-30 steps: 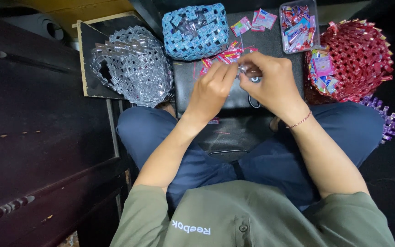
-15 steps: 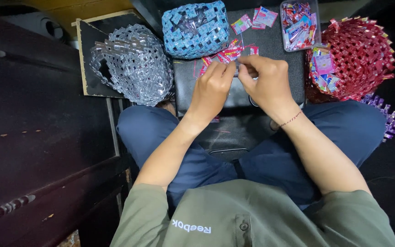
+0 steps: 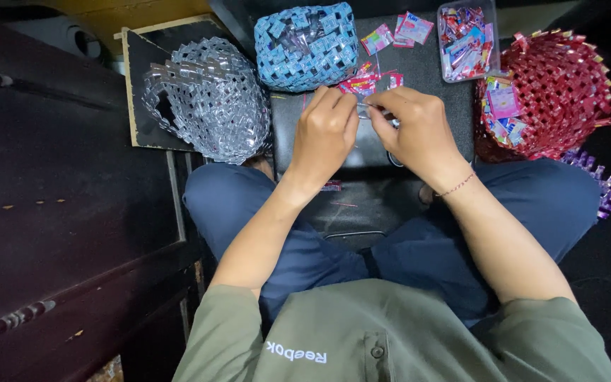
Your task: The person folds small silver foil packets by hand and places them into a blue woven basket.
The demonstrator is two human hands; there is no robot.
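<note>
**Two hands pinch a small clear wrapper strip over a dark board**

The person sits cross-legged in blue trousers, and both hands meet over a flat black board resting across the lap. The left hand curls its fingers inward, thumb and forefinger closed on one end of a small, clear, shiny wrapper strip. The right hand pinches the other end of that strip, fingertips pressed together, so the strip sits between the two hands just above the board.

Just beyond the fingers lies a loose scatter of red and pink folded wrappers. Farther back stands a woven blue wrapper basket, with a woven silver wrapper basket on the left side. A clear plastic tub of red wrappers sits near a woven red wrapper basket on the right.
</note>
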